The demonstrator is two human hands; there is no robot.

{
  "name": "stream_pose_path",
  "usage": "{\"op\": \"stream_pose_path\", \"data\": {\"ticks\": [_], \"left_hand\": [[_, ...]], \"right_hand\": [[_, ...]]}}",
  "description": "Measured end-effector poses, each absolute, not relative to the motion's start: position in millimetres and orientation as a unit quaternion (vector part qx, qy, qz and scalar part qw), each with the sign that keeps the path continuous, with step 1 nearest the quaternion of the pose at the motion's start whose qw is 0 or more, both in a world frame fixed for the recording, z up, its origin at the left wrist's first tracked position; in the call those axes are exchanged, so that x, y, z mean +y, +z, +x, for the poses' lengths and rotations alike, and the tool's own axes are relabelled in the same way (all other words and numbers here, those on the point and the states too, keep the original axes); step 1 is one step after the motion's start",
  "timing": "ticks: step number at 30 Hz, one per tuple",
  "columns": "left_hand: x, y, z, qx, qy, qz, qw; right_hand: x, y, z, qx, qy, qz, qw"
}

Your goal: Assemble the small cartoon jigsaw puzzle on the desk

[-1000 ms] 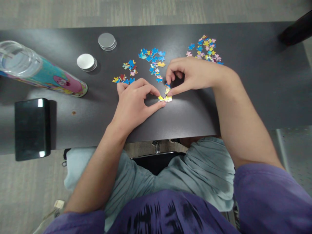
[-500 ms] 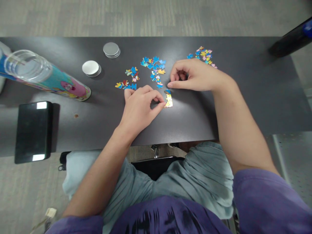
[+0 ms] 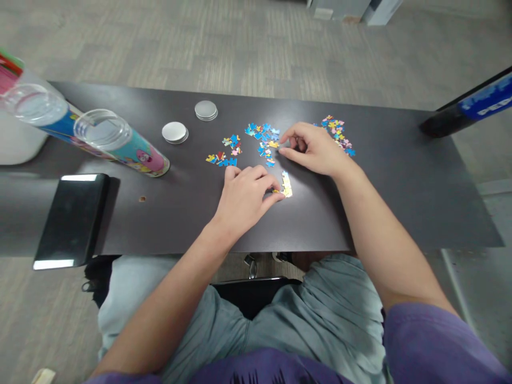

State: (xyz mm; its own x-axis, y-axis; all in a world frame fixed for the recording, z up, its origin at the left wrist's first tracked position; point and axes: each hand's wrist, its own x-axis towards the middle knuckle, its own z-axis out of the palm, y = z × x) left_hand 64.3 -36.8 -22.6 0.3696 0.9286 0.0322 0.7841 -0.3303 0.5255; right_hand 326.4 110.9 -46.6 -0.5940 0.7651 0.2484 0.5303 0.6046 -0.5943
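My left hand (image 3: 251,196) rests low over the table, its thumb and index finger closed at the lower left of a small joined strip of yellow puzzle pieces (image 3: 287,185). A bit of yellow puzzle piece shows between those fingertips. Further up and to the right, my right hand (image 3: 314,148) hovers beside a loose group of blue puzzle pieces (image 3: 263,132). Its thumb and index tips are slightly apart, near a yellow piece (image 3: 274,144), with nothing visible between them; the other fingers curl under. More loose pieces (image 3: 228,152) lie above my left hand.
Mixed puzzle pieces (image 3: 338,130) lie beyond my right hand. Two stacks of round discs, one near (image 3: 174,132) and one farther (image 3: 206,110), stand left. Clear-topped printed tubes (image 3: 138,152), a black tablet-like device (image 3: 72,218) and a dark bottle (image 3: 460,109) stand toward the table's ends.
The camera view has shifted, so the table sits lower in the picture. My right hand has moved away from the strip's top toward the loose blue pieces. My left hand stays at the strip.
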Motion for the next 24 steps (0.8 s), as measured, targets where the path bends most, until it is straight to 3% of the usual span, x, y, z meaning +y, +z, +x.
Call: {"op": "stream_pose_path", "data": {"ticks": [9,20,24], "left_hand": [[-39,-22,60,0.49,0.173,0.832,0.193],[-36,-21,54,0.502,0.231,0.794,0.255],[-22,-19,20,0.574,0.286,0.749,0.168]], "right_hand": [[105,-48,307,-0.862,0.19,-0.414,0.221],[109,-55,304,-0.869,0.178,-0.405,0.223],[111,-53,312,-0.864,0.162,-0.42,0.227]]}}
